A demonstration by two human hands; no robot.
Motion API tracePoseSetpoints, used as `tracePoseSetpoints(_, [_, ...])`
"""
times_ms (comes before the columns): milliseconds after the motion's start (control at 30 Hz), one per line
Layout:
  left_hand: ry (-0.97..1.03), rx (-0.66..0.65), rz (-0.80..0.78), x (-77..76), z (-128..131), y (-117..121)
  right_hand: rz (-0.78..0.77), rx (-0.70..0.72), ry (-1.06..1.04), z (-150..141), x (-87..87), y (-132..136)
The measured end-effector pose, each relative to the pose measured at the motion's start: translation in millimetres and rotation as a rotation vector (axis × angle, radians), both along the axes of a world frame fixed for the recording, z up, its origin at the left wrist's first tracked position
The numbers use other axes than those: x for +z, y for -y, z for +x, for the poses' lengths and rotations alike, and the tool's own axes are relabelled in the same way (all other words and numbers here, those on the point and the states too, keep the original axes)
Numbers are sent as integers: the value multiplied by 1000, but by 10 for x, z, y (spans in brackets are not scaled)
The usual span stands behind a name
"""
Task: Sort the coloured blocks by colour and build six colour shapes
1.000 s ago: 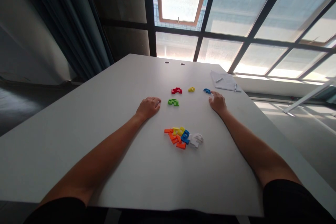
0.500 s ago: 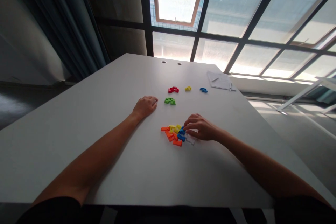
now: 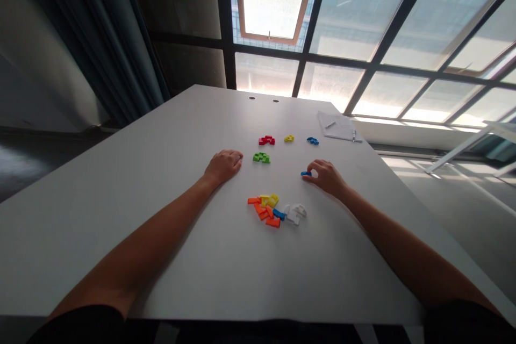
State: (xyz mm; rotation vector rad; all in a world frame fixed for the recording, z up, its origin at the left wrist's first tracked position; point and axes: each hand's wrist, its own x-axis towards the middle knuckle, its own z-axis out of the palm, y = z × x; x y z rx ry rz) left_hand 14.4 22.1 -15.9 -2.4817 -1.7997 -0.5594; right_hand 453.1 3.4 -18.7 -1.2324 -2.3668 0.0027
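Observation:
My right hand pinches a small blue block between thumb and fingertips, at the table surface right of the middle. My left hand rests on the table with its fingers curled together; whether anything lies under them is hidden. Just right of it sits a group of green blocks. Nearer me lies a mixed pile: orange blocks, yellow blocks, another blue block and white blocks. Farther back are red blocks, a small yellow group and a blue group.
The white table carries all the blocks. White paper with pens on it lies at the back right. Two round holes sit near the far edge. Beyond stand large windows and a dark curtain at left.
My right hand has moved from the pile away from me and to the right, taking a blue block along. White blocks it covered now show. My left hand has stayed put.

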Motion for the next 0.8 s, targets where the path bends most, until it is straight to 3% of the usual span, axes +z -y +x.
tracePoseSetpoints(100, [-6, -2, -1, -3, -1, -7, 24, -94, -22, 72, -41, -46])
tracePoseSetpoints(167, [-8, -4, -2, -2, -2, -9, 53, -74, -77, 136, -25, -49])
tracePoseSetpoints(333, [0, -6, 1, 7, -1, -1, 32, 246, -130, 327, 46, -5])
tracePoseSetpoints(400, [1, -2, 3, 10, 0, 4, 17, 275, -141, 366, 29, -4])
tracePoseSetpoints(567, [-12, 3, 3, 10, 6, 9, 44, 133, -190, 344, -124, -134])
tracePoseSetpoints(800, [-15, 7, 18, -10, 6, -7, 64, -163, -149, 230, -231, -593])
